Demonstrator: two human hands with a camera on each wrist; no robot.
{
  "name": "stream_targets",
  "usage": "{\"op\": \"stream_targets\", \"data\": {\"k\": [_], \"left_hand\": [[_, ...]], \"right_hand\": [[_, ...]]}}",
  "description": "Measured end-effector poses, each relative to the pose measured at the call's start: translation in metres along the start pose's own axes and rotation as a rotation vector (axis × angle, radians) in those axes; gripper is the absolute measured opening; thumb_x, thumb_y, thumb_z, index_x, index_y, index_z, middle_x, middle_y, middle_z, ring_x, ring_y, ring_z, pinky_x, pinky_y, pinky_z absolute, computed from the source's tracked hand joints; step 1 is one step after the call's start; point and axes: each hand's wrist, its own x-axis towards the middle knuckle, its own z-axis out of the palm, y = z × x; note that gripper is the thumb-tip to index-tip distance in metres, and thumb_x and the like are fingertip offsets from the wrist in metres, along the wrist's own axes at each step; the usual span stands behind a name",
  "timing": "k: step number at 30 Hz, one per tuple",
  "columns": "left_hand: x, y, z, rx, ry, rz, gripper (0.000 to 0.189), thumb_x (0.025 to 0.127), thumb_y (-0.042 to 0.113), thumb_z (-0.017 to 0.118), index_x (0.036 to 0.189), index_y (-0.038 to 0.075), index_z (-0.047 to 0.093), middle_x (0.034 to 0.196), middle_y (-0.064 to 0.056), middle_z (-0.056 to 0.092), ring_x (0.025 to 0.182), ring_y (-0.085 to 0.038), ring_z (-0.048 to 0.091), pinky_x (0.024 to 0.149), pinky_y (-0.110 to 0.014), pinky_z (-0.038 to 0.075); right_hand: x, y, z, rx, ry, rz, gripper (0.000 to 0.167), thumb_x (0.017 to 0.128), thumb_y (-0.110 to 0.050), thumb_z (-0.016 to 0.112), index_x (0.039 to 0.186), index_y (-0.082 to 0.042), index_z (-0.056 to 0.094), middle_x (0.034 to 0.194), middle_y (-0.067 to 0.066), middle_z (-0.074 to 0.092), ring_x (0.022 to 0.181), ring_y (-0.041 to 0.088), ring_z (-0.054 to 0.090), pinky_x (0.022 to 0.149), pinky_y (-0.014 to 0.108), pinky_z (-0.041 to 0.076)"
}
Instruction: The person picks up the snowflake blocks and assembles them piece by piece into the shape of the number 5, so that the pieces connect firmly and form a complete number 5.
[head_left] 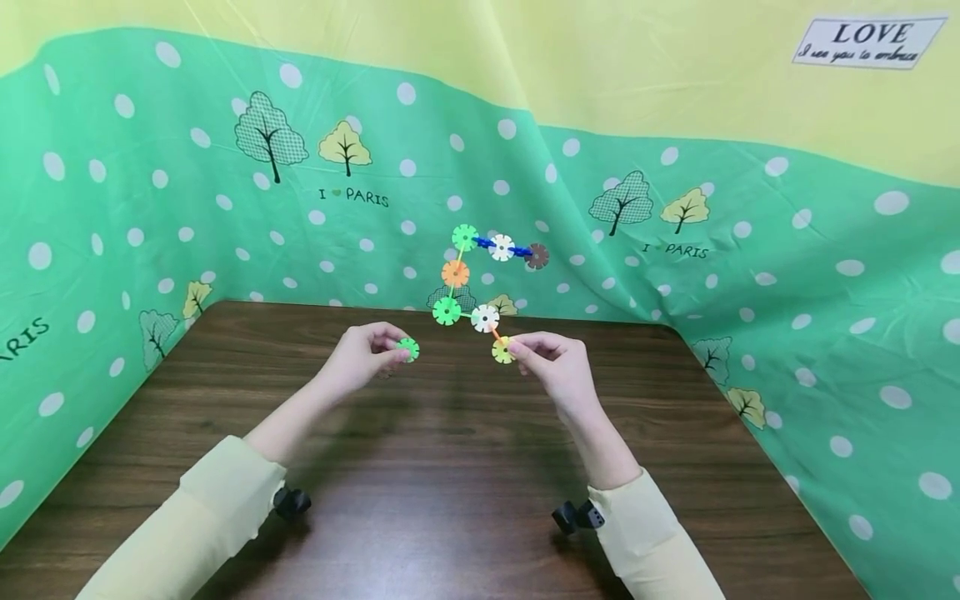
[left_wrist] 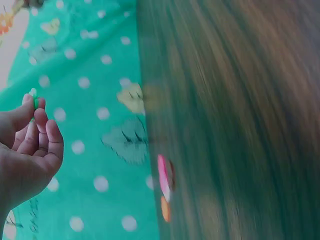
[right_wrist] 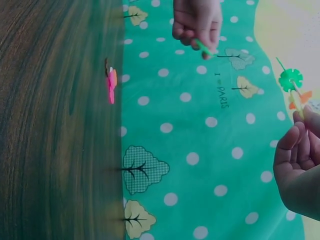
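Note:
My left hand pinches a single green notched disc between thumb and fingers. My right hand pinches a yellow notched disc, the lowest piece of a chain of interlocked plastic discs. From there the chain climbs through a white disc, a green disc, an orange disc and an upper green disc. It then turns right past a second white disc between blue pieces and ends in a brown disc. The loose green disc and the chain are apart, both above the table.
Beneath both hands lies a dark wood table. A green dotted cloth encloses its back and sides. Loose pieces, among them a pink one and an orange one, lie on the tabletop in the left wrist view.

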Motion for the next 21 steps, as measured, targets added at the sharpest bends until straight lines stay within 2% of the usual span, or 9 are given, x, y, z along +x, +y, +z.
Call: {"op": "stream_targets", "data": {"k": [4,6,15,21], "left_hand": [[-0.009,0.016,0.013,-0.094,-0.005,0.023,0.021,0.084,0.009,0.071,0.101,-0.002,0.066,0.082,-0.019,0.067,0.063,-0.013,0.062,0.061,-0.026,0.055],[-0.012,0.023,0.019,-0.147,-0.011,0.021,0.021,0.084,0.007,0.07,0.102,-0.003,0.066,0.082,-0.016,0.068,0.064,-0.013,0.063,0.065,-0.027,0.056],[-0.024,0.043,0.047,-0.326,-0.044,-0.063,0.03,0.084,0.007,0.07,0.113,-0.002,0.066,0.084,-0.006,0.071,0.068,-0.014,0.065,0.072,-0.035,0.057],[-0.028,0.054,0.064,-0.461,-0.061,-0.086,0.033,0.088,0.002,0.063,0.119,-0.008,0.06,0.085,-0.001,0.07,0.067,-0.01,0.062,0.069,-0.026,0.055]], "right_hand": [[0.001,-0.002,0.002,0.012,0.008,0.002,0.023,0.082,-0.012,0.074,0.091,0.009,0.069,0.067,-0.003,0.064,0.056,0.012,0.052,0.054,0.023,0.048],[0.001,-0.003,0.003,0.016,0.011,0.003,0.024,0.082,-0.012,0.074,0.092,0.009,0.069,0.068,-0.004,0.065,0.056,0.012,0.052,0.055,0.024,0.049],[0.004,-0.008,0.011,0.025,0.013,-0.013,0.023,0.081,-0.013,0.075,0.092,0.007,0.07,0.071,-0.001,0.067,0.057,0.013,0.054,0.056,0.022,0.05],[0.003,-0.01,0.014,0.048,0.005,-0.026,0.022,0.082,-0.012,0.074,0.09,0.008,0.07,0.068,0.002,0.066,0.056,0.013,0.053,0.054,0.021,0.048]]}}
